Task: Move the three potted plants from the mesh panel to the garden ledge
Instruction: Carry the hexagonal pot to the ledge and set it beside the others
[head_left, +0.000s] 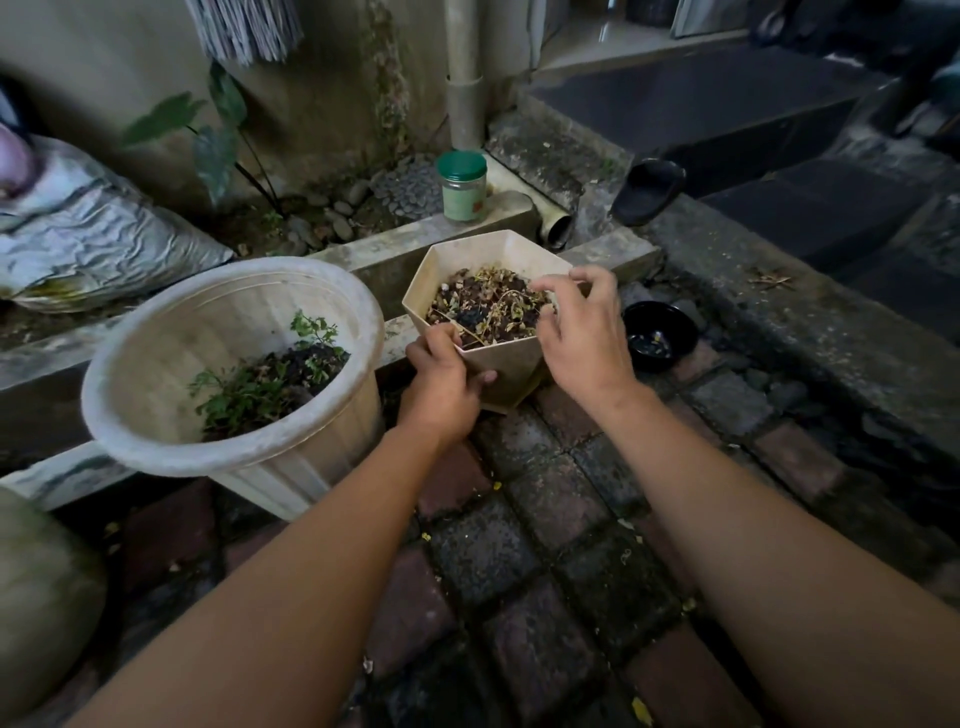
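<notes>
A person's two bare forearms reach forward from the near edge over a floor of dark, mossy paving bricks (524, 525). The left hand (441, 387) grips the near-left wall of a cream hexagonal plastic pot (511, 382), thumb hooked over the rim and fingers wrapped against the outer side. The right hand (584, 332) hovers at the pot's right rim with fingers curled loosely over the soil; whether they touch the rim or the dried stems cannot be told. The pot holds dark soil and a withered, yellowish plant (491, 309), and it sits tilted slightly toward the camera, right at the near face of the low concrete garden ledge (363, 249); its base is hidden behind the left hand, so whether it rests on the bricks or is lifted cannot be told. To the left, a large round white plastic pot (234, 364) with small green leafy sprigs leans against the same ledge. On the ledge farther back stands a clear jar with a green lid (462, 187), just beside a grey drainpipe (464, 78). A small black bowl (658, 335) lies on the ground to the right of the hexagonal pot, and a black sandal (649, 189) rests on the stone kerb beyond it.
</notes>
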